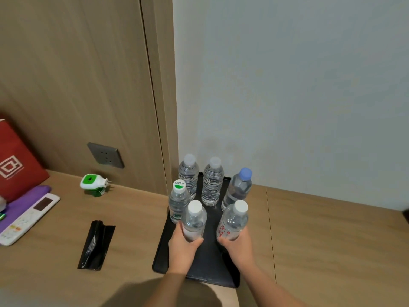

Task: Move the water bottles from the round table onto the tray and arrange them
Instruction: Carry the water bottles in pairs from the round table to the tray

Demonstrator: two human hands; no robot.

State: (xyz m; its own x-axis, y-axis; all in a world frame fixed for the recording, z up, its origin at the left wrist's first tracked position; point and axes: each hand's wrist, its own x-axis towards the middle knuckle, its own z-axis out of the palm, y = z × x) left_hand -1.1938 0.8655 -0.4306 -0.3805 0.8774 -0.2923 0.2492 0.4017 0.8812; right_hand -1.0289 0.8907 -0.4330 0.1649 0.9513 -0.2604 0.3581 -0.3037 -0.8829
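A black tray (208,269) lies on a wooden counter against the wall. Several clear water bottles stand upright on it. Two white-capped bottles (189,173) (213,182) are at the back, a blue-capped bottle (238,189) at the back right, and a green-and-white-capped bottle (178,201) on the left edge. My left hand (182,247) is wrapped around the base of a white-capped bottle (194,219). My right hand (238,244) grips the base of a white-capped bottle with a red-printed label (232,221). Both held bottles are upright over the tray's middle.
A folded black plastic bag (96,245) lies left of the tray. A green and white plug-in device (93,183) sits below a wall socket (106,155). At the far left are a white remote (26,219), a purple item (26,199) and a red paper bag (15,160).
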